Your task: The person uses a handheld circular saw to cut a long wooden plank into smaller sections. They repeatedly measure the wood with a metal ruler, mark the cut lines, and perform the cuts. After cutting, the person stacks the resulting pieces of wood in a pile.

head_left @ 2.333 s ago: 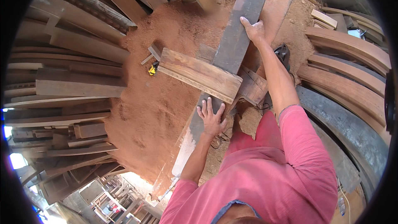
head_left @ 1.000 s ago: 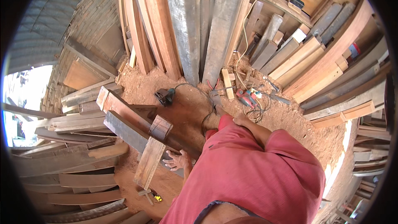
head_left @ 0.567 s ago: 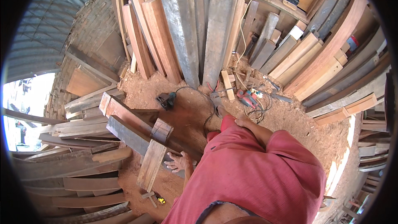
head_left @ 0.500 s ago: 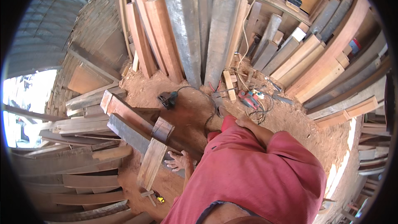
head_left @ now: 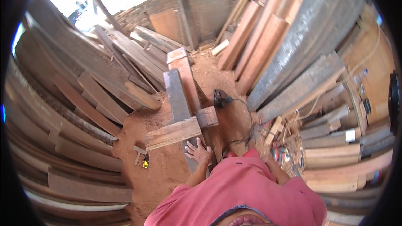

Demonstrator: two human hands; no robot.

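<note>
My left hand (head_left: 199,152) has its fingers spread over a dark grey plank (head_left: 177,96), beside one end of a shorter light-brown board (head_left: 172,134). That board lies crosswise over the plank. Alongside the plank runs a reddish wooden beam (head_left: 185,77), with a short wood block (head_left: 207,117) at the board's right end. My right hand (head_left: 266,159) is low by my right leg, its fingers too small and unclear to make out. A dark, green-handled power tool (head_left: 220,99) sits on the ground past the beam.
A T-shaped tool (head_left: 139,152) and a yellow tape measure (head_left: 145,162) lie on the sawdust at left. Stacked planks (head_left: 90,150) fill the left side. Tall timbers (head_left: 261,54) lean ahead, and more boards (head_left: 333,157) stand at right. A cable (head_left: 238,141) trails near my feet.
My view has swung left, so the scene appears turned and shifted right. My left hand stays spread by the crosswise board; my right hand stays by my leg. The boards keep their arrangement.
</note>
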